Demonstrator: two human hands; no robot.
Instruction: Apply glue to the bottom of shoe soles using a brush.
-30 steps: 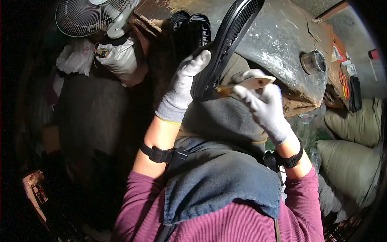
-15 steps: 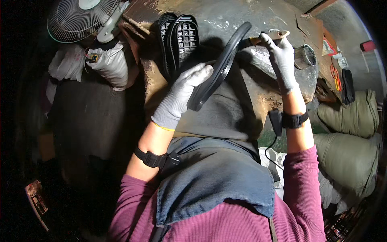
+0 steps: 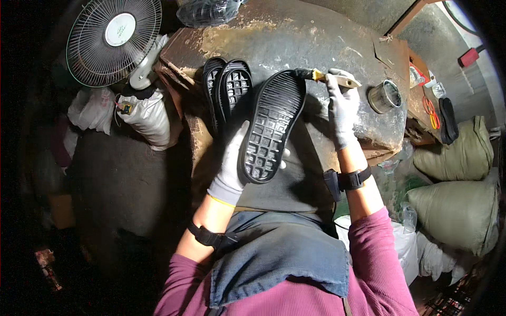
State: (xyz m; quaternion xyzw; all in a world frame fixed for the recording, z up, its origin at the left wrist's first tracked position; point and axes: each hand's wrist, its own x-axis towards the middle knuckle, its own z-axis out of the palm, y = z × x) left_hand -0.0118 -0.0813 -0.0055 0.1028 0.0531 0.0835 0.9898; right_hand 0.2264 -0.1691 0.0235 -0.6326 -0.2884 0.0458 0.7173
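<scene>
My gloved left hand [image 3: 230,161] grips a black shoe sole [image 3: 274,126] from beneath, thumb at its left edge and fingertips showing at the right. The sole's gridded, ribbed face is turned up toward me. In my gloved right hand [image 3: 343,105] is a paintbrush [image 3: 337,80] with a pale wooden handle; its dark bristles meet the sole's toe end at the upper right edge. Two more black soles [image 3: 235,87] lie side by side on the worn workbench [image 3: 327,37], left of the held one. A metal can [image 3: 385,97] stands to the right of my right hand.
A fan [image 3: 120,29] stands at the far left beside white sacks [image 3: 145,116]. Red-handled scissors [image 3: 431,111] and a dark sole [image 3: 448,121] are on a ledge at the right. Green sacks [image 3: 453,210] are stacked below. A dark plastic-wrapped bundle [image 3: 208,11] sits at the bench's back.
My left hand has turned the sole from edge-on to show its gridded face. My right hand has moved left and lower in view, with the brush now at the toe edge.
</scene>
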